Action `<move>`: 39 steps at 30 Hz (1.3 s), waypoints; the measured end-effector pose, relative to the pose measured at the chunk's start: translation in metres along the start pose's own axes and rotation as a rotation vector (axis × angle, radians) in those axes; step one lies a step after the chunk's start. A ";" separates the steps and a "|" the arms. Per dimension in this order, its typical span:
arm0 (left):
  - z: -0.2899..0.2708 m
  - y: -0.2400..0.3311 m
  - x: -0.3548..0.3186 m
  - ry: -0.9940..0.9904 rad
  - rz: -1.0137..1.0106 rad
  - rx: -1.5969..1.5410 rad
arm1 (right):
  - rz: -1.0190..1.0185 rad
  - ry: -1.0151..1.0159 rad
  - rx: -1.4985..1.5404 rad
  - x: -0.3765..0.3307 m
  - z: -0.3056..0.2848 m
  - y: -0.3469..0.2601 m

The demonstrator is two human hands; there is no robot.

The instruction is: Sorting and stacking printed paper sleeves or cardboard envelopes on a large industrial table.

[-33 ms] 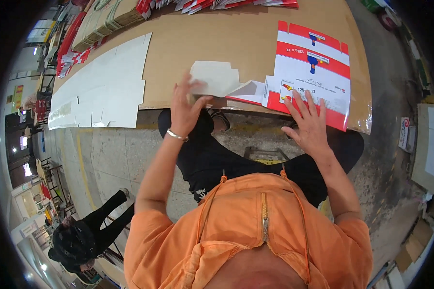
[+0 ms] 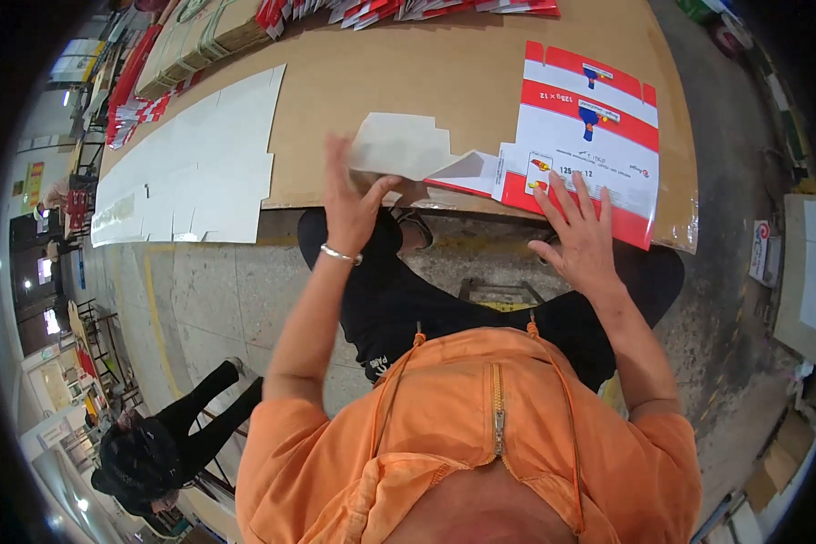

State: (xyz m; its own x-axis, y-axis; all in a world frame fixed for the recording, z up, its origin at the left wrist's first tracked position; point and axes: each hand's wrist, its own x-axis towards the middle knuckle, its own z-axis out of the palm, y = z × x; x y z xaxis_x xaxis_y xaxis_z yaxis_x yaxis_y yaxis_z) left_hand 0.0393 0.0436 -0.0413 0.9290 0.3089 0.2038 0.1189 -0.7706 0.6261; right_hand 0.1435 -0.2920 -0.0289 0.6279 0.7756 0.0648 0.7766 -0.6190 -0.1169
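Observation:
A flat carton blank (image 2: 594, 168), printed red, white and blue, lies at the table's right front. My right hand (image 2: 585, 222) rests on its lower part, fingers spread. From the blank's left side a folded piece runs out, ending in a plain pale grey panel (image 2: 399, 140) raised or bent near the table's front edge. My left hand (image 2: 352, 204), with a bangle at the wrist, is at that panel's left end, its thumb apart from the fingers. It holds nothing; whether it touches the panel I cannot tell.
Another blank (image 2: 195, 163) lies pale side up at the left of the brown cardboard-covered table (image 2: 335, 54). Tied cardboard bundles (image 2: 199, 45) and red-and-white blanks (image 2: 408, 11) line the far side. A person in black (image 2: 145, 453) is at the lower left.
My left hand has shifted very slightly, its fingers drawing away from the pale panel toward the left. My right hand stays where it was on the printed blank.

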 end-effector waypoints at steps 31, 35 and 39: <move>0.071 0.066 0.026 -0.254 0.441 0.499 | -0.057 -0.030 -0.103 0.005 0.006 0.010; 0.071 0.068 0.025 -0.282 0.430 0.533 | -0.091 -0.061 -0.087 0.002 0.006 0.011; 0.070 0.070 0.026 -0.314 0.390 0.490 | -0.121 -0.086 -0.043 0.000 0.004 0.016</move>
State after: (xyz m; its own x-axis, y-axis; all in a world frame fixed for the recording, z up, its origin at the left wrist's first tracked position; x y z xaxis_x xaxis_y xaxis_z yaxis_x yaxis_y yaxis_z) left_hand 0.0966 -0.0413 -0.0447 0.9845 -0.1605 0.0710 -0.1684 -0.9778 0.1245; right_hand 0.1557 -0.3012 -0.0348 0.5246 0.8513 -0.0091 0.8489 -0.5238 -0.0705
